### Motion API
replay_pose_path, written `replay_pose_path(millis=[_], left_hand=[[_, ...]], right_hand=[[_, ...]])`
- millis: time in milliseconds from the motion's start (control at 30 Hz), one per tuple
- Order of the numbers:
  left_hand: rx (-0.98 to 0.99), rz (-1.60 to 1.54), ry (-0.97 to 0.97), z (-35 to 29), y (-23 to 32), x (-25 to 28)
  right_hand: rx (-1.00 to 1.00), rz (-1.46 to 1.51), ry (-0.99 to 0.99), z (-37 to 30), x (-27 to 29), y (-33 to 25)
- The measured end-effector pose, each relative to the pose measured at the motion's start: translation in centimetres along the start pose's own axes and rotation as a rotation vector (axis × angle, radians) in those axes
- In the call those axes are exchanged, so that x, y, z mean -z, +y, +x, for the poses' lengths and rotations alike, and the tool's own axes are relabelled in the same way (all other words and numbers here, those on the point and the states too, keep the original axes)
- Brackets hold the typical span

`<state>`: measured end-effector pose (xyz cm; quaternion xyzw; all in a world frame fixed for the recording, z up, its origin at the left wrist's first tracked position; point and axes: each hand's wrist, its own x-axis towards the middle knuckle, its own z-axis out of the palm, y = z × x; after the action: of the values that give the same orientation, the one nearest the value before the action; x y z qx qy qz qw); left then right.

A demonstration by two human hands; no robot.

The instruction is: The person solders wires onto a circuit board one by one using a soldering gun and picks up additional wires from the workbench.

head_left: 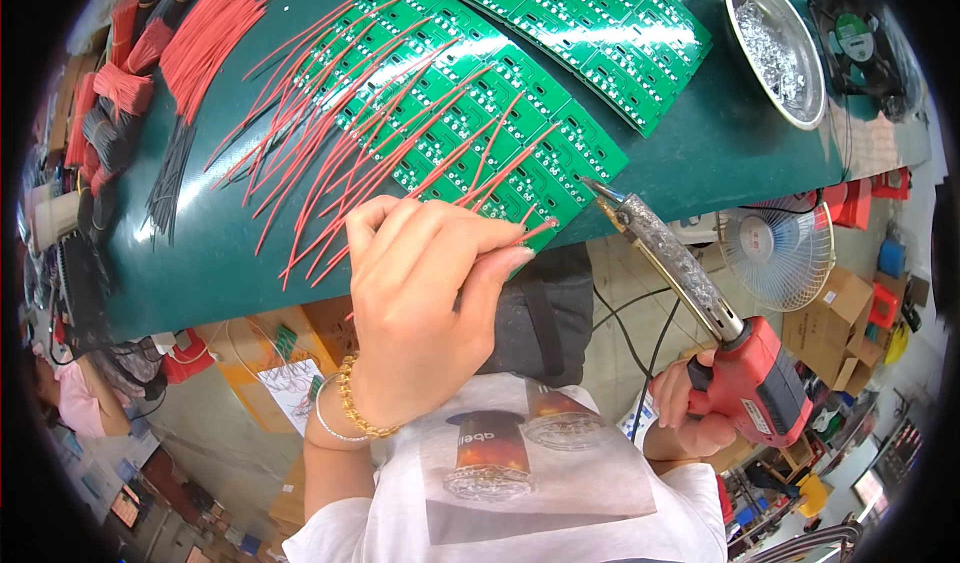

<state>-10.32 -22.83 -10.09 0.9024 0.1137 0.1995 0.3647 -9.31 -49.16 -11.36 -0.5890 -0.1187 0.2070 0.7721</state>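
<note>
My left hand pinches a red wire between thumb and forefinger, just over the near corner of a green circuit board panel. Many red wires stand out from this panel and lean left. My right hand grips the red handle of a soldering gun. The gun's long metal barrel points up and left, and its tip is close to the panel's right edge; whether it touches cannot be made out.
Another green panel stack lies behind. A metal dish with silvery bits and a small black fan are at the back right. Loose red wires and black wires lie left. A standing fan is beyond the table.
</note>
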Motion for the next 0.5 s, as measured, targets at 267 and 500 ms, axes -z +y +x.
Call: replay_pose_path(millis=[267, 500], left_hand=[[-0.050, 0.074, 0.039, 1.2, 1.0, -1.1], [-0.047, 0.103, 0.085, 1.1, 0.5, -1.5]], right_hand=[[-0.040, -0.097, 0.132, -0.1, -0.5, -0.5], [-0.098, -0.039, -0.032, 0.9, 1.0, -0.2]])
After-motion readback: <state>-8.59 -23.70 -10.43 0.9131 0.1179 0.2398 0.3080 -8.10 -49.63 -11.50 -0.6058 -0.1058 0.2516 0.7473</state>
